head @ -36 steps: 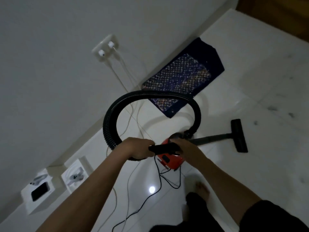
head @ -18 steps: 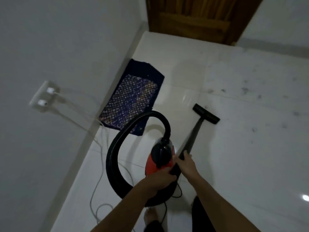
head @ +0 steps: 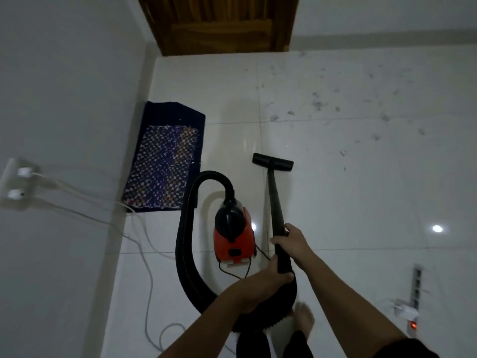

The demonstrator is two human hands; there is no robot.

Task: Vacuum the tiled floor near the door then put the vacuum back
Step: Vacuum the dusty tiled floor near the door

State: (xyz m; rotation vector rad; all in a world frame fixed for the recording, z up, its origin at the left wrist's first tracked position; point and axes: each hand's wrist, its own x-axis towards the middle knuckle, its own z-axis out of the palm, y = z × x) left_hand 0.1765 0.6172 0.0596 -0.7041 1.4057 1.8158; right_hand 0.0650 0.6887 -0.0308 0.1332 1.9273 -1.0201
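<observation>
Red-and-black vacuum (head: 233,239) sitting on glossy white tiled floor (head: 361,202), black hose (head: 184,233) and wand (head: 275,200) showing, navy mat (head: 165,161) displaying multicoloured speckled weave, brown wooden door (head: 219,24) standing behind.

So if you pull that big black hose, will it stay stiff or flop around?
Probably floppy: the hose already bends in a wide loop from the vacuum to the left hand. Its ribs suggest it flexes easily. Tugging it might drag the small vacuum along.
</observation>
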